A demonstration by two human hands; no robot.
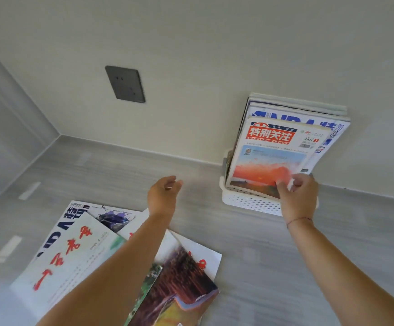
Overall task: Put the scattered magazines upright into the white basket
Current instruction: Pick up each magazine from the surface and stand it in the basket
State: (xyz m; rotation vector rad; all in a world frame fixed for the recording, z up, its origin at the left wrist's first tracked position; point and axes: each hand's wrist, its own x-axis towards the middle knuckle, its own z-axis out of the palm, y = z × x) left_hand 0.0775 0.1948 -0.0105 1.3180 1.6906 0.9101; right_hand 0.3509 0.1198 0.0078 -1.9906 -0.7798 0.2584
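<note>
A person reaches both bare arms out over a grey floor point(261, 255) where it meets a pale wall point(191, 43).

The right hand point(297, 196) pinches the lower right corner of a magazine with a red title and a sunset cover point(269, 156). This magazine stands upright at the front of a white perforated basket point(250, 203). The basket sits on the floor against the wall, to the right. A thin red cord point(299, 220) circles the right wrist.

Behind the sunset magazine stand several more, all upright and leaning back on the wall. The nearest of them is taller and has large blue lettering point(309, 114).

The left hand point(164, 194) hovers above the floor, left of the basket and well apart from it. Its fingers are loosely curled and hold nothing.

Under the left forearm, a loose pile of magazines lies flat on the floor, overlapping. On the left is a white cover with red brush lettering point(68, 255). It lies on a cover with blue lettering point(57, 227). Beyond these shows a cover with a purple picture point(113, 217). On the right is a dark red-brown cover point(179, 278), lying on another white one point(200, 250).

A dark grey socket point(125, 84) is set in the wall, upper left.
</note>
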